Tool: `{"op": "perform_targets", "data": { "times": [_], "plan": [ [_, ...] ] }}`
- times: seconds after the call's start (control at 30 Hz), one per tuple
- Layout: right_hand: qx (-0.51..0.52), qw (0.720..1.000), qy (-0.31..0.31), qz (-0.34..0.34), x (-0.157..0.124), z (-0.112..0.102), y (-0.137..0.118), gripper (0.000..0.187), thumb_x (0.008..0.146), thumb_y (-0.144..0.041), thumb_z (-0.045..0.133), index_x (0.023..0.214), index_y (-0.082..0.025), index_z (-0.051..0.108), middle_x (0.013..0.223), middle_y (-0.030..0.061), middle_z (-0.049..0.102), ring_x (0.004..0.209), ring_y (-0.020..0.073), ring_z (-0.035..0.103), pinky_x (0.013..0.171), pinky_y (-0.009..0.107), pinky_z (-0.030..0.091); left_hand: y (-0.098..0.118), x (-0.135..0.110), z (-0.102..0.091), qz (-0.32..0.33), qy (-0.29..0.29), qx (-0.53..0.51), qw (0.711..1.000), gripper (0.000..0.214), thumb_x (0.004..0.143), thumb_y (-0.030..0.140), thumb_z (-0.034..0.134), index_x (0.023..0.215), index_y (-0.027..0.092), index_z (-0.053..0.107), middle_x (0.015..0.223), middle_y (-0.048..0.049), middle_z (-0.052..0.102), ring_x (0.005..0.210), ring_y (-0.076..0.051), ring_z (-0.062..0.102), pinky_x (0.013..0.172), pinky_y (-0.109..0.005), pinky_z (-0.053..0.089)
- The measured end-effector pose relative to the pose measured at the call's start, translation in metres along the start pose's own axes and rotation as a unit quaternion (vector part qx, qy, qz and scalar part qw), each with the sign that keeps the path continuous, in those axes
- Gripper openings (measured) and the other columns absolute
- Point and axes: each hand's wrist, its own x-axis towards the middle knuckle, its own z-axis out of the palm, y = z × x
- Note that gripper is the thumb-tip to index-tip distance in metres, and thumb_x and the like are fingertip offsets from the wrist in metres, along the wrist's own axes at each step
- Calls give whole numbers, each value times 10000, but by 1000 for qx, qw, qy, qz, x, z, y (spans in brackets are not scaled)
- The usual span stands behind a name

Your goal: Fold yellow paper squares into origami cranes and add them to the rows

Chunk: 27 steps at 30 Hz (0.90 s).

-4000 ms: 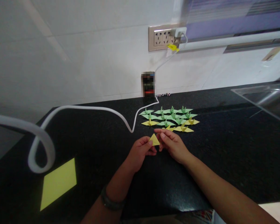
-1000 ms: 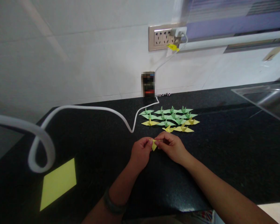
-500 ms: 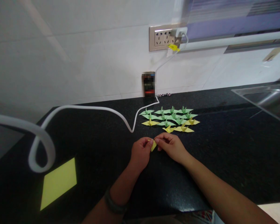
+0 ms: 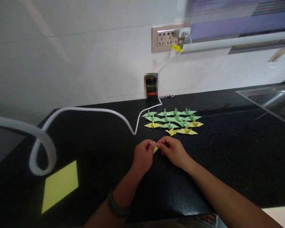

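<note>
pinching folded yellow paper (image 4: 155,148) between thumb and fingers of left hand (image 4: 143,155) and right hand (image 4: 174,151), at the closely gathered fingertips, with paper cranes (image 4: 169,126) just beyond the grip. probably very light, thin, crisp at creases, easily crumpled; best taken by folded edges.

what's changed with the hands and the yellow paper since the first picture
The folded yellow paper has turned from point up to point down, more of it now hidden by fingers. The right hand, its fingers spread earlier, has drawn in and pinches it; the left hand keeps its grip. The yellow sheet, paper cranes and white cable stayed put.
</note>
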Motion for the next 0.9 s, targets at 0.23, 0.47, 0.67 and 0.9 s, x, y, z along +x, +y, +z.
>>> {"op": "perform_targets", "data": {
  "times": [0.23, 0.47, 0.67, 0.9],
  "plan": [
    [-36, 999, 15, -37, -5, 1, -4, 129, 755, -263, 497, 692, -173, 564, 588, 2, 525, 518, 102, 466, 474, 216, 366, 3, 0, -3, -13, -2, -30, 999, 276, 717, 389, 485, 641, 155, 609, 535, 14, 521, 513, -105, 450, 484, -213, 332],
    [55, 998, 12, 25, 1, -1, 2, 157, 747, -326, 504, 706, -177, 529, 559, -19, 503, 446, 87, 449, 415, 204, 351, 0, 5, -3, -32, -12, -83, 996, 291, 710, 412, 495, 686, 144, 605, 564, -5, 545, 527, -113, 481, 492, -217, 353],
    [39, 999, -16, 21, 0, 1, -1, 197, 747, -361, 505, 712, -171, 542, 577, -15, 511, 463, 83, 449, 411, 194, 336, 2, 2, -5, -8, -9, -44, 999, 232, 721, 361, 497, 713, 149, 592, 586, 6, 544, 540, -99, 474, 507, -206, 360],
    [77, 997, 11, 29, -2, 2, -5, 229, 742, -350, 522, 635, -148, 525, 474, -40, 456, 407, 60, 382, 390, 183, 288, 5, 0, -1, -7, -22, -70, 997, 222, 718, 349, 515, 721, 141, 593, 609, 3, 568, 569, -102, 508, 536, -206, 388]
  ]
}}
